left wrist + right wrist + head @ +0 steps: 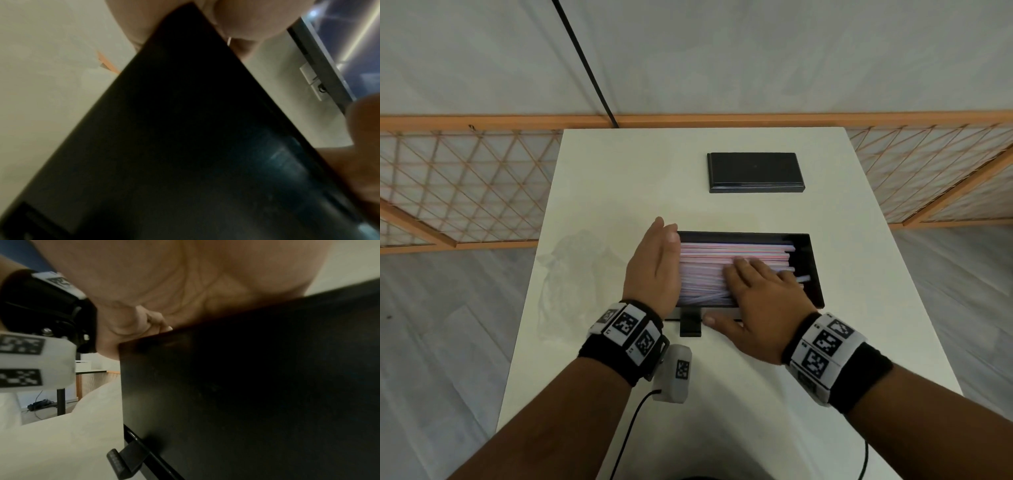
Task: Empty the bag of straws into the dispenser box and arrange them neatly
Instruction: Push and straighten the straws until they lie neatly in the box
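Observation:
The black dispenser box (813,274) stands open on the white table, filled with pink and white straws (722,250) lying lengthwise. My left hand (655,263) stands on edge at the box's left end, its straight fingers against the straw ends. My right hand (755,287) lies flat on top of the straws, with the thumb along the box's front wall. A few straw ends stick out unevenly at the right. The empty clear bag (575,270) lies on the table left of the box. In the wrist views the box's dark wall (185,146) (246,386) fills the picture.
The box's black lid (755,171) lies flat at the back of the table (619,178). A black lever (690,325) (123,462) juts from the box's front. An orange lattice fence (465,185) runs behind the table.

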